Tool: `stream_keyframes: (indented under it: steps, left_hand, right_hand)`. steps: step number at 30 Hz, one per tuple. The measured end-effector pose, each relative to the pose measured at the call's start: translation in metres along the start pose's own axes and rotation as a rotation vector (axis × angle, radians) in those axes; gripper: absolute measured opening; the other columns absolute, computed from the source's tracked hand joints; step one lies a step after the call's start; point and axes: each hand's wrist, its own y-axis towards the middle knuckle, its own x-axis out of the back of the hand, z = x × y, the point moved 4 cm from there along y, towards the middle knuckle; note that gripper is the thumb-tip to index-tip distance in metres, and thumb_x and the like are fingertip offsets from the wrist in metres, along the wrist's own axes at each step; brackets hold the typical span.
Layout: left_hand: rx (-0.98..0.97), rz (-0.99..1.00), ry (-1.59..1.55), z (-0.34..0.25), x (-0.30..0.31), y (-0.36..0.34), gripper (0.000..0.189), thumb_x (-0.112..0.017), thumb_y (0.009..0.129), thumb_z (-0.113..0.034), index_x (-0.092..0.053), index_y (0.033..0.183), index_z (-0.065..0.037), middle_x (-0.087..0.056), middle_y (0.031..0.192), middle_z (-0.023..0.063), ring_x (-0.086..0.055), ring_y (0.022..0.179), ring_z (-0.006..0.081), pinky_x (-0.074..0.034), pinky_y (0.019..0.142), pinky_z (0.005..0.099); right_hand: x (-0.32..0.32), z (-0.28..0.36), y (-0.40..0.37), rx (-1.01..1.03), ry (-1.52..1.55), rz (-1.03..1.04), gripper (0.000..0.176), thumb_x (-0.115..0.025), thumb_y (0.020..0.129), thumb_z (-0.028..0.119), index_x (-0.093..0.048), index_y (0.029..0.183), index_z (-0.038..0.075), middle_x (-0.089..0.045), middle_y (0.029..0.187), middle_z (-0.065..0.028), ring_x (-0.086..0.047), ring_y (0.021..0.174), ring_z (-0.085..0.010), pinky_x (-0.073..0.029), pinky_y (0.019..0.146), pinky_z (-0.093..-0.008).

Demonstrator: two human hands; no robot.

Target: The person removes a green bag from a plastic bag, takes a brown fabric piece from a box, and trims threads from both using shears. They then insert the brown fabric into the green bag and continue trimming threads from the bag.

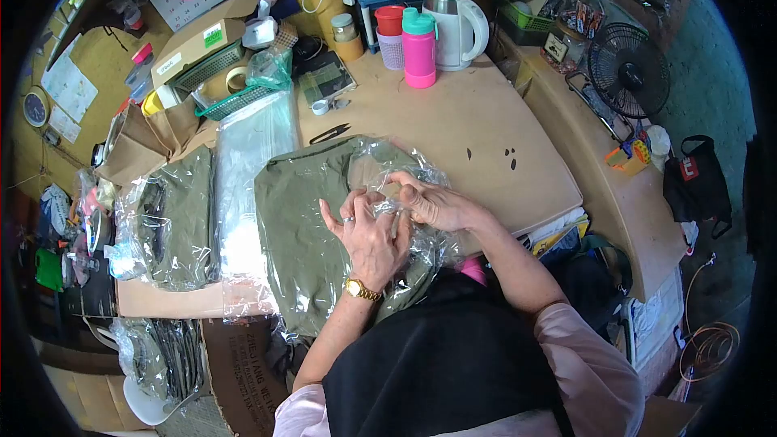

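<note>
An olive-green folded garment (299, 218) lies on the table in front of me, inside a clear plastic bag (437, 247). My left hand (372, 235), with a ring and a gold watch, rests on the bag; its fingers are bent onto the film near the bag's right part, one finger sticking out to the left. Close beside it, my right hand (433, 202) pinches the crinkled film between thumb and fingers. Left of the garment is a stack of flat clear bags (251, 162). Another bagged olive garment (176, 222) lies farther left.
Black thread snips (329, 133) lie behind the garment. A pink bottle (419, 53) and a white electric kettle (453, 28) stand at the back, with a green basket (235, 103) to the left. A black fan (629, 71) is at the right. Bagged garments (158, 356) sit below left.
</note>
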Motion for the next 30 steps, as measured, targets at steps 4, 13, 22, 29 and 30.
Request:
stream_keyframes:
  steps: [4, 13, 22, 29, 30]
  left_hand:
    - [-0.054, -0.128, 0.012, 0.012, -0.012, -0.013, 0.018, -0.070, 0.066, -0.007, -0.071, 0.079, -0.019, -0.062, 0.094, 0.0041, -0.059, 0.106, 0.0270, -0.019, 0.114, 0.0617]
    - [-0.141, -0.219, -0.172, 0.012, -0.007, -0.014, 0.014, -0.077, 0.066, -0.016, -0.064, 0.072, -0.015, -0.061, 0.082, 0.0046, -0.062, 0.101, 0.0268, -0.023, 0.112, 0.0591]
    - [-0.110, -0.195, -0.210, 0.015, -0.013, -0.018, 0.018, -0.081, 0.066, -0.017, -0.069, 0.079, -0.013, -0.063, 0.090, 0.0053, -0.060, 0.102, 0.0283, -0.024, 0.112, 0.0583]
    - [-0.060, -0.059, -0.216, 0.001, -0.008, -0.008, 0.019, -0.079, 0.067, -0.011, -0.068, 0.083, -0.010, -0.064, 0.098, 0.0087, -0.060, 0.101, 0.0284, -0.024, 0.112, 0.0566]
    - [-0.053, -0.064, -0.233, 0.002, -0.010, -0.008, 0.019, -0.078, 0.069, -0.011, -0.067, 0.084, -0.011, -0.063, 0.098, 0.0089, -0.059, 0.101, 0.0278, -0.023, 0.111, 0.0569]
  right_hand:
    - [-0.001, 0.006, 0.001, 0.003, 0.025, -0.035, 0.116, -0.011, 0.077, 0.093, -0.033, 0.146, 0.002, -0.058, 0.092, -0.0155, -0.059, 0.088, -0.0262, -0.047, 0.080, -0.0365]
    - [-0.013, -0.011, 0.007, -0.098, 0.274, 0.101, 0.113, -0.017, 0.078, 0.093, -0.035, 0.149, 0.007, -0.057, 0.102, -0.0092, -0.054, 0.087, -0.0202, -0.050, 0.076, -0.0332]
    - [-0.009, -0.002, 0.001, -0.116, 0.274, 0.137, 0.112, -0.015, 0.081, 0.091, -0.034, 0.148, 0.003, -0.049, 0.130, -0.0213, -0.058, 0.101, -0.0259, -0.053, 0.080, -0.0362]
    - [-0.011, -0.006, 0.014, 0.160, -0.062, -0.104, 0.111, -0.008, 0.082, 0.089, -0.038, 0.145, 0.004, -0.055, 0.124, -0.0299, -0.052, 0.123, -0.0421, -0.043, 0.100, -0.0433]
    - [-0.010, -0.005, 0.013, 0.161, -0.064, -0.104, 0.111, -0.008, 0.082, 0.089, -0.038, 0.145, 0.004, -0.055, 0.124, -0.0299, -0.052, 0.123, -0.0421, -0.043, 0.100, -0.0433]
